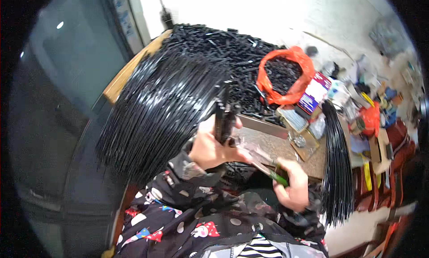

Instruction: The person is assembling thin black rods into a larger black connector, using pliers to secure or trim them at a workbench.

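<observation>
My left hand is closed round several short black plastic pieces, held upright near the middle of the view. In my right hand, the fingers are wrapped round a green-handled tool. Its pale metal end reaches toward my left thumb; blur hides its exact kind and whether the two touch. Just left of my left hand, a wide spread of long, thin black cables covers the table and hangs over its near edge.
Behind the cables lies a heap of small black plastic pieces. An orange-red bag holds more of them, with a lit phone beside it. Another black cable bundle hangs at the right. Clutter, including a cardboard box, stands farther right.
</observation>
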The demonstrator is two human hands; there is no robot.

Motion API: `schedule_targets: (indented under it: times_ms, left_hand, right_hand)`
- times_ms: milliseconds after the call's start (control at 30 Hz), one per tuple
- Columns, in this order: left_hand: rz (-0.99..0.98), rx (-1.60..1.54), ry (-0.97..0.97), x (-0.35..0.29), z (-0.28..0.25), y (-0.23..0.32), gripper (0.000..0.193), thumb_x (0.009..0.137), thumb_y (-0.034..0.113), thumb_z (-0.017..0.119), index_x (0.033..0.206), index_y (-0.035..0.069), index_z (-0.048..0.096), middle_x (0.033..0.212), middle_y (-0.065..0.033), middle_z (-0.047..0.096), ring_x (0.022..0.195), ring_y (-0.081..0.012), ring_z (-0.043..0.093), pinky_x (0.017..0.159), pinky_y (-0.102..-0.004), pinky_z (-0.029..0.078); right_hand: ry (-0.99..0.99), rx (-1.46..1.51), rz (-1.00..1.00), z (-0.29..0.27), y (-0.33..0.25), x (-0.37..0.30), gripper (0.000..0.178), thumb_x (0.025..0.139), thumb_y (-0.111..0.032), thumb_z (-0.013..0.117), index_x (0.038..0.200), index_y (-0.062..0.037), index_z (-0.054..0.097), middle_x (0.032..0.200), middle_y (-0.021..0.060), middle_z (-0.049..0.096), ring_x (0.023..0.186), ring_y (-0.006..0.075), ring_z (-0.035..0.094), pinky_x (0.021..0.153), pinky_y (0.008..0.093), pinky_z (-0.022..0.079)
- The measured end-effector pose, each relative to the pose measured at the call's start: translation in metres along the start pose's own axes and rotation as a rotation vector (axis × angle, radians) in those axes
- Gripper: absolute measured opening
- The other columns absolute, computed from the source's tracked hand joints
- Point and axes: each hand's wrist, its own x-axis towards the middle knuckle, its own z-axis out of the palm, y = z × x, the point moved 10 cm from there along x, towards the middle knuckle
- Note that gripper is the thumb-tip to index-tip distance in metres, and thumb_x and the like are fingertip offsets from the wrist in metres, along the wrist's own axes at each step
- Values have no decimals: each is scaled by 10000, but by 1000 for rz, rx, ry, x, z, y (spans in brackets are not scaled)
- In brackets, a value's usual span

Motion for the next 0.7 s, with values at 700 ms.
schedule_targets:
  times_ms: [700]
  left_hand:
    - [-85,-14,-113,4,17,-1,451,497,117,836,799,51,508,614,65,479,565,-12,430,488,-180,362]
  right_hand:
    - [-615,994,562,93,-1,-50,397,865,-89,440,1243,0,357,766,41,518,658,104,513,632,246,422]
